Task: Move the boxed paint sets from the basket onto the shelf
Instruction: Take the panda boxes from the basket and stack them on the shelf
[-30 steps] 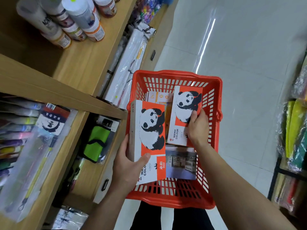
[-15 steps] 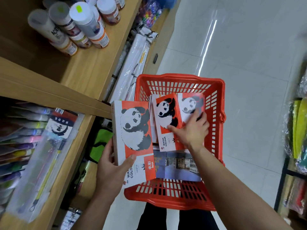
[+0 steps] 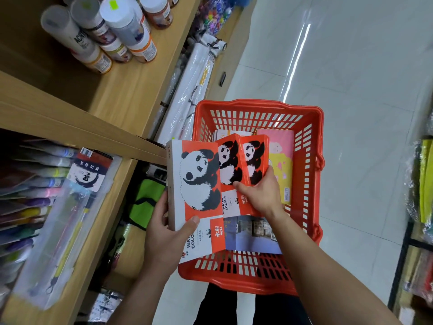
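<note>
My left hand (image 3: 168,233) grips a large orange-and-white panda watercolour box (image 3: 194,191) by its lower left corner, held over the left rim of the red basket (image 3: 257,109). Over the basket, my right hand (image 3: 260,193) pinches two smaller panda boxes (image 3: 241,165) together, lifted and fanned side by side. A pink-and-yellow box (image 3: 281,160) and a bluish box with building pictures (image 3: 253,233) lie on the basket floor. The wooden shelf (image 3: 131,95) stands to the left.
Paint jars (image 3: 121,31) stand at the back of the upper shelf board. A clear case of brushes (image 3: 68,207) fills the shelf below. Wrapped paper rolls (image 3: 187,90) lean beside the basket. A green pouch (image 3: 147,200) sits low. Another rack (image 3: 419,207) is at right.
My left hand carried the large panda box leftwards, off the basket's centre. My right hand gathered a second small panda box with the first and raised both, uncovering the pink box.
</note>
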The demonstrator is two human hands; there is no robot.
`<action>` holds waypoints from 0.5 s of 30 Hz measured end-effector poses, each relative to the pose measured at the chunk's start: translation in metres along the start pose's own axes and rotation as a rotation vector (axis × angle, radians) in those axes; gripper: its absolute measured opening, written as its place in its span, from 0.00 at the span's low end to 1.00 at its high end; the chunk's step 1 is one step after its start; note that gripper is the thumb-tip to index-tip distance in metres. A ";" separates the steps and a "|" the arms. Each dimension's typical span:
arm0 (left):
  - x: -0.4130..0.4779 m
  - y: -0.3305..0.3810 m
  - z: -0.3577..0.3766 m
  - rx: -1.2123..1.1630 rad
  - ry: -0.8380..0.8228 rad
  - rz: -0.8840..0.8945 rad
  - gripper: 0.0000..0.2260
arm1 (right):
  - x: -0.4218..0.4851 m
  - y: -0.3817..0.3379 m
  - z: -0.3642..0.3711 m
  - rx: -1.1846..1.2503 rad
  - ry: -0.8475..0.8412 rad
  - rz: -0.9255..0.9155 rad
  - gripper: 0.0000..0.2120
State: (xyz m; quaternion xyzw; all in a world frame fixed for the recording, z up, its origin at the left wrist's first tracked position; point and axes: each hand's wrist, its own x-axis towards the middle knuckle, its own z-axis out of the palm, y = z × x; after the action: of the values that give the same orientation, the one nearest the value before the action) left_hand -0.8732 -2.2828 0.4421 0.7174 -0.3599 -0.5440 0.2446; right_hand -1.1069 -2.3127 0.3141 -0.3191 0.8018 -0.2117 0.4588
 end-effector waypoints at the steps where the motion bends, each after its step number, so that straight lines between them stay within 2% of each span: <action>1: 0.000 -0.001 0.000 0.001 0.001 0.001 0.34 | -0.002 0.000 0.002 0.024 -0.003 -0.004 0.44; 7: 0.002 -0.004 -0.005 0.013 -0.023 0.004 0.33 | -0.016 -0.010 0.026 -0.180 -0.038 -0.113 0.52; 11: 0.005 -0.007 -0.013 -0.006 -0.042 -0.026 0.29 | -0.013 -0.016 0.016 -0.059 -0.071 -0.121 0.44; 15: 0.001 -0.003 -0.018 -0.045 -0.063 -0.030 0.26 | -0.037 -0.012 -0.010 0.052 0.001 -0.104 0.35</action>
State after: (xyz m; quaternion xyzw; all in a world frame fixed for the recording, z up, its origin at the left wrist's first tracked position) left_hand -0.8550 -2.2828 0.4449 0.6996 -0.3443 -0.5779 0.2410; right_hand -1.0980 -2.2948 0.3490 -0.3483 0.7786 -0.2561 0.4548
